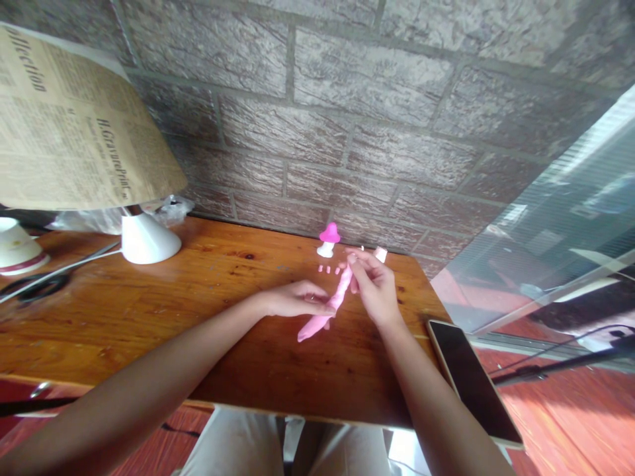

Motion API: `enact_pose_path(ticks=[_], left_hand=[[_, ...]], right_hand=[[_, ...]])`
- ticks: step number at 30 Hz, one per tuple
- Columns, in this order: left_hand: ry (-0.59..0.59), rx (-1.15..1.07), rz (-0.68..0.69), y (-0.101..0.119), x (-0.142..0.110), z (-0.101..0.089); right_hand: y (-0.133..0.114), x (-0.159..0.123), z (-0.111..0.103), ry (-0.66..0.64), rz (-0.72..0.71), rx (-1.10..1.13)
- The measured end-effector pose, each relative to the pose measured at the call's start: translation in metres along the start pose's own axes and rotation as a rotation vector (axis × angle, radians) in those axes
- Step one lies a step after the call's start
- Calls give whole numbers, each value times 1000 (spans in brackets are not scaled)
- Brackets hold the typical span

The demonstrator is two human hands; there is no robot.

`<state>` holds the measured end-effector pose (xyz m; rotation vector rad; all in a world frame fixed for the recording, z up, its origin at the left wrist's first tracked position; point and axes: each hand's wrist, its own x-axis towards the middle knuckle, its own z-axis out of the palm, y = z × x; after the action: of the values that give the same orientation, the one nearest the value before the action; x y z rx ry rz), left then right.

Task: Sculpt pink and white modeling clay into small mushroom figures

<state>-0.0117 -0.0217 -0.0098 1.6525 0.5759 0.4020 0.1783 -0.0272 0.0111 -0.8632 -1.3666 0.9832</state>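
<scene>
A long, uneven piece of pink modelling clay (313, 325) slants above the wooden table, its lower end hanging free. My left hand (296, 299) grips it around the middle, between thumb and fingers. At the upper end, the fingertips of my right hand (375, 283) pinch the clay. Behind my hands stands a small mushroom figure with a bright pink cap (330, 233) and a white stem (326, 250). Several little pink bits (328, 269) lie in a row in front of it. A small whitish piece (381, 254) is partly hidden behind my right hand.
A lamp with a newsprint shade (84, 125) and white base (149, 239) stands on the left. Near it are scissors (42, 287), a paper cup (17, 248) and a cable. A phone (473, 380) lies at the table's right edge. A brick wall (317, 132) rises behind.
</scene>
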Motion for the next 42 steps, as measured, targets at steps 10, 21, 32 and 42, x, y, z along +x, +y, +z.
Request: enact_pose_path(ticks=[10, 21, 32, 42], left_hand=[[5, 17, -16, -3, 1, -1], [12, -15, -21, -3, 3, 0], [30, 16, -18, -1, 3, 1], [22, 18, -1, -1, 3, 1]], right_hand=[[-4, 3, -7, -116, 215, 261], [-7, 6, -9, -70, 346, 374], [-7, 7, -13, -99, 399, 457], [-11, 7, -15, -165, 381, 363]])
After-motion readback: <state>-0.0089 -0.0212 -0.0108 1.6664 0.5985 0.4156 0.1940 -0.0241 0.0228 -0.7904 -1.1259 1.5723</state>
